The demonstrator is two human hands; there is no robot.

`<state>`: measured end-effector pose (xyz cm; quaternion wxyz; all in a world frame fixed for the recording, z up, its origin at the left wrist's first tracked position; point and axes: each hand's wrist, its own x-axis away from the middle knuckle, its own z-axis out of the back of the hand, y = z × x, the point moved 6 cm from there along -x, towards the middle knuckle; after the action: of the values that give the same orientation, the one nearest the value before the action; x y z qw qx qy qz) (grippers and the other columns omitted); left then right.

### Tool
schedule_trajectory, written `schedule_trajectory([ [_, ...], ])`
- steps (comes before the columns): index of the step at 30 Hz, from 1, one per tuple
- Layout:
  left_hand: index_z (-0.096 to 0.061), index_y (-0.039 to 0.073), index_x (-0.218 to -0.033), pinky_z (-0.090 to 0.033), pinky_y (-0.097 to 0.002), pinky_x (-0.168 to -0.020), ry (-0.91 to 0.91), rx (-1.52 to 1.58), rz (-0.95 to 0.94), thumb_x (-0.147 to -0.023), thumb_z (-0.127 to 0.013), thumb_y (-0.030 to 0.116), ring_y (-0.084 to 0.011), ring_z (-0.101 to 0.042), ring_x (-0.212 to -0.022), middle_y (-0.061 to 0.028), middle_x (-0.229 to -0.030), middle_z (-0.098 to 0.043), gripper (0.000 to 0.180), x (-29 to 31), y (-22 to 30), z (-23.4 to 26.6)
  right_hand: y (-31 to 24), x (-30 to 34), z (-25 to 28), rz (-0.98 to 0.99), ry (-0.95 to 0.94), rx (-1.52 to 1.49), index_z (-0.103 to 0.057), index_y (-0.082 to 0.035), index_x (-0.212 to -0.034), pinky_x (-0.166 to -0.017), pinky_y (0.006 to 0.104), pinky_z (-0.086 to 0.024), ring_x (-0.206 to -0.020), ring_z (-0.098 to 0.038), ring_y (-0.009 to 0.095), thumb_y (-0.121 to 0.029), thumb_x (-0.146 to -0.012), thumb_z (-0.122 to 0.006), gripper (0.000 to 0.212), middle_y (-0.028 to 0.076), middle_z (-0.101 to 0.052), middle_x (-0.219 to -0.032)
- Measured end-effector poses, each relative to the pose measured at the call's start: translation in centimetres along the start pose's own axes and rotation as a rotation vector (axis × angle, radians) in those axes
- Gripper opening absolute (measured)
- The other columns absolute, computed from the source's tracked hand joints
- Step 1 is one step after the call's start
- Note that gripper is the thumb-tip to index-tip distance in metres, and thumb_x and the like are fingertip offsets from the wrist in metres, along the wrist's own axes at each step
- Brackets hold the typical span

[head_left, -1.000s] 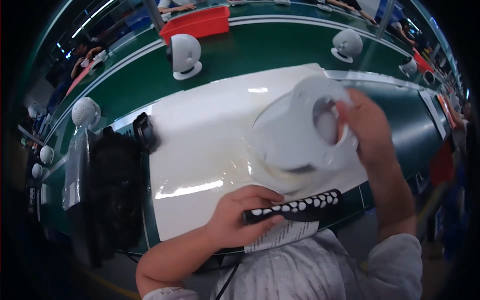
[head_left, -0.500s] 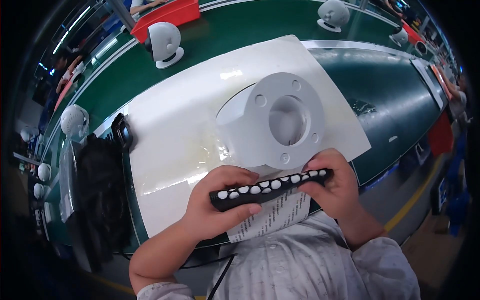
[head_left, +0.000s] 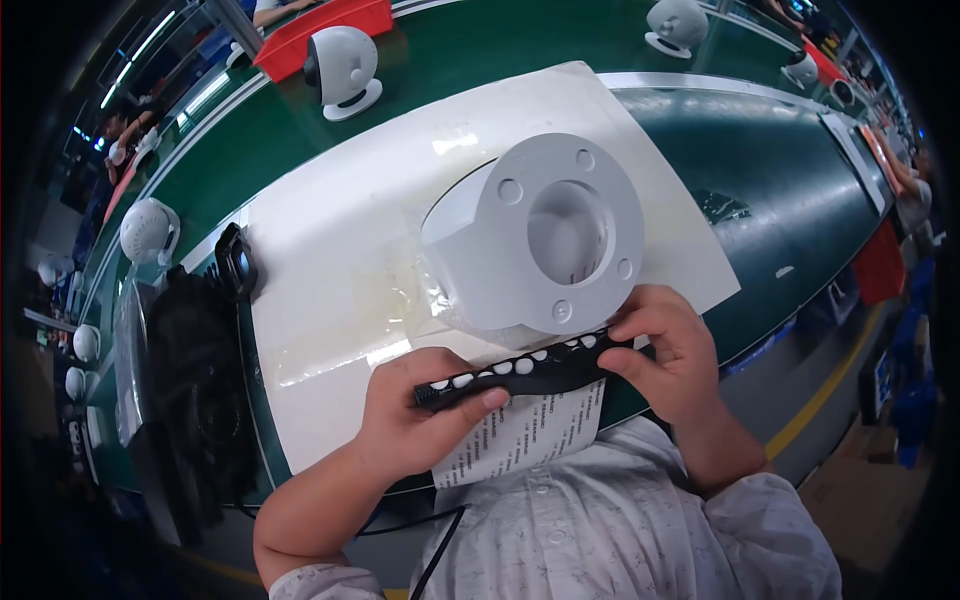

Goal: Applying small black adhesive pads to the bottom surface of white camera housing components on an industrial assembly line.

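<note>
Both hands hold a bent black sheet with white round spots along its upper side. White printed backing paper hangs below it, and whether the two are one piece I cannot tell. My left hand grips the left end, thumb along the near side. At the right end my right hand pinches the edge between thumb and forefinger. Just beyond lies a white rounded housing on its side, its ring-shaped base facing me. That base has a large round opening and several small round recesses.
A white board lies under the housing on a green table. Black bundled material and a clear plastic bag are at the left. Farther off stand white round devices and a red bin. Other people work beyond.
The black sheet has tilted, showing more of its smooth black side near the right end. My right hand has shifted its pinch slightly upward. The view has moved a little.
</note>
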<state>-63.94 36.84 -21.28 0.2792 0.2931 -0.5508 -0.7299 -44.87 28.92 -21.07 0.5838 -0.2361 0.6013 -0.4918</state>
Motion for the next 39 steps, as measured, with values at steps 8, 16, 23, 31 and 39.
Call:
schedule_trajectory([
  [8,-0.053,0.000,-0.066,-0.039,-0.0274,-0.052,0.006,-0.121,-0.188,-0.065,-0.070,0.000,-0.0159,-0.051,-0.055,-0.0083,-0.062,-0.055,0.018,-0.1,0.9,-0.3,-1.6,-0.4,0.2,0.064,-0.049,0.261,-0.058,-0.004,-0.075,-0.079,0.0319,-0.043,-0.095,-0.053,0.027,-0.002,-0.063,-0.070,0.017,0.012,-0.055,-0.095],
  [16,-0.053,0.000,-0.068,-0.041,-0.0283,-0.053,0.009,-0.153,-0.234,-0.063,-0.070,-0.004,-0.0179,-0.054,-0.056,-0.0091,-0.062,-0.055,0.019,-0.2,0.9,-0.6,-2.4,-0.3,0.0,0.333,-0.064,0.416,-0.058,-0.005,-0.078,-0.080,0.0343,-0.042,-0.098,-0.051,0.029,-0.005,-0.062,-0.071,0.021,0.010,-0.055,-0.095],
  [23,-0.052,0.001,-0.068,-0.041,-0.0277,-0.054,0.005,-0.148,-0.224,-0.063,-0.070,-0.004,-0.0174,-0.054,-0.057,-0.0087,-0.063,-0.055,0.019,-0.4,0.8,-0.7,-2.4,0.4,0.1,0.426,0.032,0.538,-0.060,-0.007,-0.078,-0.077,0.0342,-0.043,-0.098,-0.051,0.028,-0.005,-0.061,-0.072,0.021,0.006,-0.055,-0.094],
  [31,-0.053,0.001,-0.069,-0.040,-0.0269,-0.053,0.002,-0.118,-0.176,-0.063,-0.069,-0.004,-0.0164,-0.053,-0.057,-0.0084,-0.064,-0.056,0.018,-0.4,0.7,-0.8,-3.7,0.9,0.1,0.557,0.022,0.455,-0.059,-0.007,-0.087,-0.072,0.0330,-0.042,-0.086,-0.054,0.025,-0.006,-0.064,-0.070,0.026,0.004,-0.058,-0.091],
  [39,-0.062,0.003,-0.084,-0.041,-0.0269,-0.048,-0.025,-0.187,-0.374,-0.061,-0.066,-0.003,-0.0192,-0.054,-0.054,-0.0075,-0.063,-0.056,0.024,-0.1,1.2,-1.2,-3.7,-0.7,-1.6,0.281,-0.196,0.268,-0.051,-0.006,-0.104,-0.071,0.0316,-0.039,-0.078,-0.056,0.021,-0.001,-0.067,-0.067,0.040,0.005,-0.059,-0.087],
])
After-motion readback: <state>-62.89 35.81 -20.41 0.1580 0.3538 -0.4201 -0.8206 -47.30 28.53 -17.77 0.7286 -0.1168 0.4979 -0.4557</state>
